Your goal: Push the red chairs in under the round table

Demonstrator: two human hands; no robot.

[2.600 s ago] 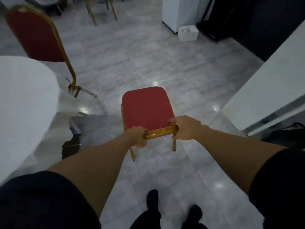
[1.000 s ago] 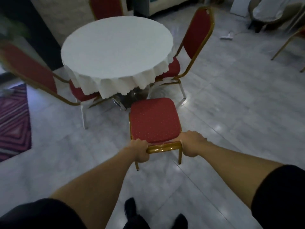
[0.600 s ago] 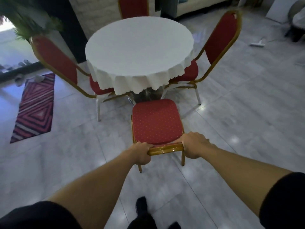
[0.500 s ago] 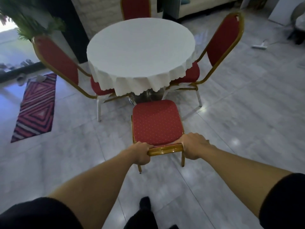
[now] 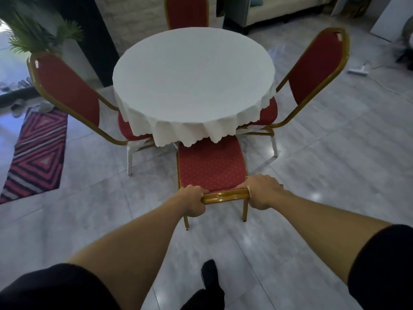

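Red chair (image 5: 211,168) between both hands

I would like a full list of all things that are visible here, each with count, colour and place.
table: one, round, white cloth, centre
held chair: one, red and gold, front edge under the cloth
other chairs: three, red and gold; left, right, far side
rug: one, red striped, left floor
plant: one, green, upper left
sofa: one, pale, top right
left hand: gripping chair back rail
right hand: gripping the same rail
sleeves: two, black, bottom corners
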